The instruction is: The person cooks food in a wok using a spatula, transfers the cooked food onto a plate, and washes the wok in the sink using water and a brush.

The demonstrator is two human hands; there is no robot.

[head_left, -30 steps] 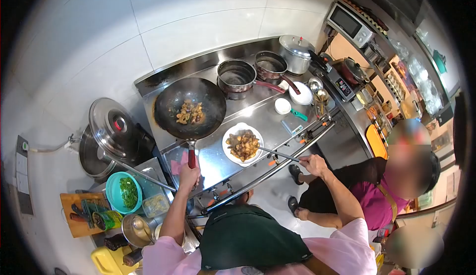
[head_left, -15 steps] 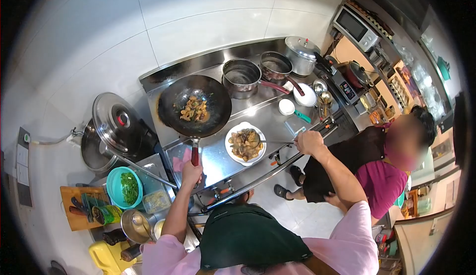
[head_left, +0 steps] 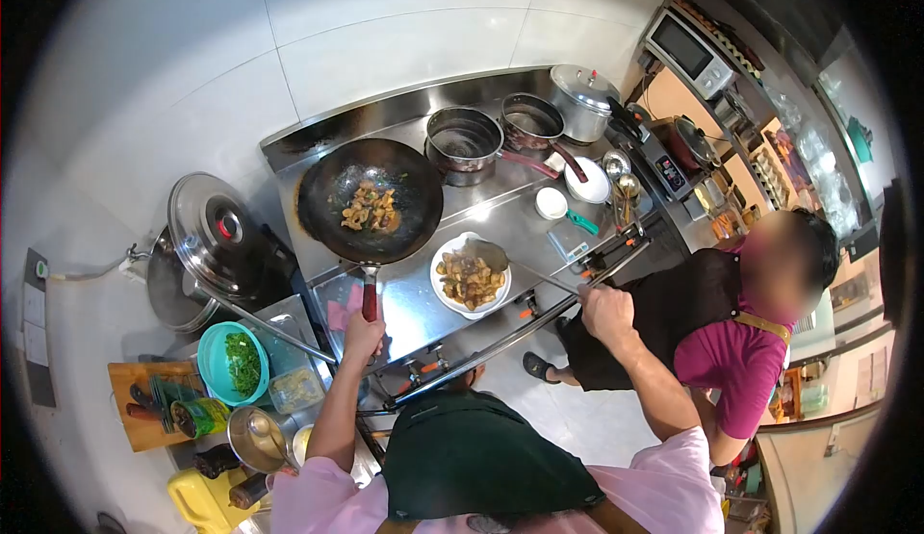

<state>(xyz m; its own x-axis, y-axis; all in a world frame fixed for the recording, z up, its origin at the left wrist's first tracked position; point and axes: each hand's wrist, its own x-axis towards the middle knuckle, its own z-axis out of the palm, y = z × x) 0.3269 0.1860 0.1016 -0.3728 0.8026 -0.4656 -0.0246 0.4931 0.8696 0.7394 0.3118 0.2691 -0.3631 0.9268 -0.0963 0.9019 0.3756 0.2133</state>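
My left hand is wrapped round the red handle of a dark wok. Some browned food lies in the middle of the wok. My right hand grips a long metal ladle. The ladle's bowl rests over the upper right part of a white plate, which holds a heap of similar glossy brown food. The plate sits on the steel stove top, just right of the wok handle. A pink cloth lies left of the handle.
Two saucepans and a lidded pot stand behind. White bowls are to the right. At left are a large lid, a turquoise bowl of greens and a chopping board. A co-worker stands at right.
My right hand and the ladle have moved, the ladle's bowl now lifted to the plate's upper right edge. My left hand keeps the wok handle. The co-worker has shifted and turned.
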